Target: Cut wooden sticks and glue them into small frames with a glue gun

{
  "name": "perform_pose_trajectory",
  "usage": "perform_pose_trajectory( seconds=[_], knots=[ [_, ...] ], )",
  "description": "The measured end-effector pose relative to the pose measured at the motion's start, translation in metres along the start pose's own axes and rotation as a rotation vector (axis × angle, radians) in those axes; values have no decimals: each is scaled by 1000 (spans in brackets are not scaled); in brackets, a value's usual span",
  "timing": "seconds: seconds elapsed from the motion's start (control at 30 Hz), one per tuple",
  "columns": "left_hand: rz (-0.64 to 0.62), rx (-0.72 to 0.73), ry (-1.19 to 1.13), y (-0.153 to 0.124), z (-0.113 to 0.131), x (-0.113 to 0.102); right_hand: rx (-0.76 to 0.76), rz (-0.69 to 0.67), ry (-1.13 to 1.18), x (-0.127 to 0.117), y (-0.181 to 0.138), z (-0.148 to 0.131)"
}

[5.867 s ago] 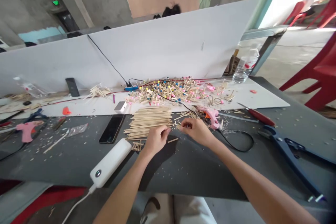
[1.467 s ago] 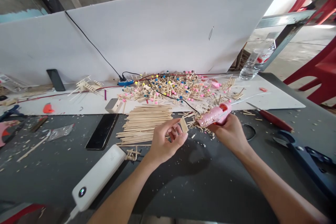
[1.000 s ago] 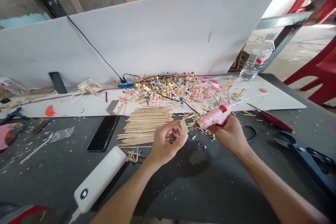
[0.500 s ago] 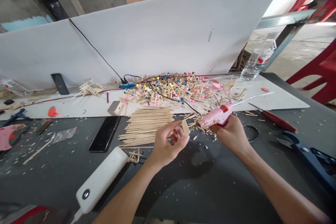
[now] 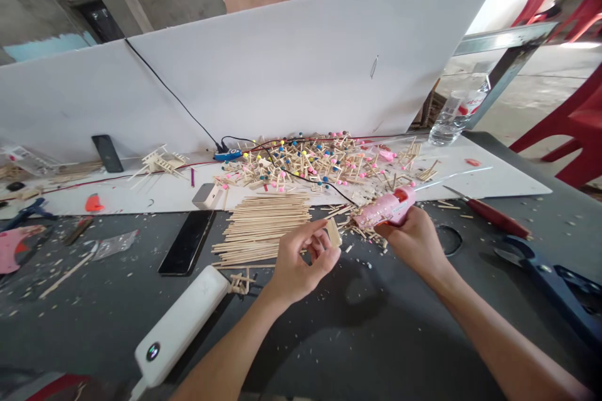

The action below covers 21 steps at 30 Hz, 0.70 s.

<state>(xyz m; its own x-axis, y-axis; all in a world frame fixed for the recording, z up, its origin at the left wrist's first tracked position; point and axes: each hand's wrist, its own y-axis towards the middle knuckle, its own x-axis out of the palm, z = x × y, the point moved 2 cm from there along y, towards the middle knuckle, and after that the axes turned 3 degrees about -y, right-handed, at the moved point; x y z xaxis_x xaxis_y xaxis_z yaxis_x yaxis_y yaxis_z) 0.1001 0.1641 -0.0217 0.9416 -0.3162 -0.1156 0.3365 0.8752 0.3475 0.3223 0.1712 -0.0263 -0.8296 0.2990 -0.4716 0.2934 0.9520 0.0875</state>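
Between the fingertips of my left hand is a small flat piece of pale wood, held upright just above the table. My right hand is wrapped round the handle of a pink hot glue gun. A clear glue stick sticks out of the gun's back end, and its nozzle end lies low by a heap of short wood bits, where the tip cannot be made out. A row of thin wooden sticks lies left of my left hand.
Behind the hands is a pile of short sticks with coloured balls. A white power bank and a black phone lie to the left. Blue-handled cutters, a red-handled knife and a water bottle are at right.
The wooden piece in my left hand has tilted slightly and dropped a little. The glue gun stays almost in place, and the whole view has shifted slightly.
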Motion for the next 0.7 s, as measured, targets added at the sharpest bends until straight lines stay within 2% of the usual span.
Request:
perform_pose_trajectory(
  seconds=[0.7],
  knots=[
    [8, 15, 3, 0, 2, 1, -17, 37, -53, 0, 3, 6]
  ],
)
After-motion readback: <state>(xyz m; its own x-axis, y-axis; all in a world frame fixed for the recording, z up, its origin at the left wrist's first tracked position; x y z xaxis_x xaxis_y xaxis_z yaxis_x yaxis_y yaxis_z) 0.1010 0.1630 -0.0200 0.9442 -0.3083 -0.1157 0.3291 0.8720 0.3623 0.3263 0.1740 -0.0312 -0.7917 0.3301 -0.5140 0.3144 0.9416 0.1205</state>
